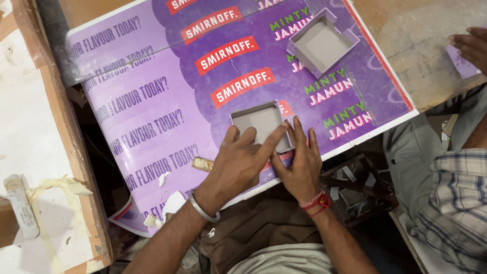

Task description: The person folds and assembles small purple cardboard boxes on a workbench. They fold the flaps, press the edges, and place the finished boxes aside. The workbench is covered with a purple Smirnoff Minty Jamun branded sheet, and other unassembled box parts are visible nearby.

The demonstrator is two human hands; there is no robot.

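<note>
While pressed flat on the purple printed board (167, 116), both hands meet at the near edge of a small grey cardboard tray (262, 126). Left hand (238, 162): palm down, fingers spread only a little, index finger stretched out to the right across the tray's near wall, fingertips resting on the rim; no closed grip, just pressure from above. Right hand (300, 165): also palm down, fingers straight and close together, tips touching the tray's near right corner, with nothing clasped inside. Tray itself: shallow, square, open side up, sitting on the board a little right of centre and near the board's near edge. Metal bangle (203, 209) on the left wrist, red thread band (316, 202) on the right wrist.

Farther off and to the right on the same board, well apart from the hands: a second grey tray (323, 44), turned at an angle, walls only partly folded up. Just left of the left hand, a small gold-coloured scrap (202, 163) on the board, and nearer still some torn white paper bits (170, 203). At the far right, another person's hand (471, 46) on a purple sheet (459, 63), with a checked cloth (454, 198) below it. At the left, a worn wooden bench (56, 152) streaked with white.
</note>
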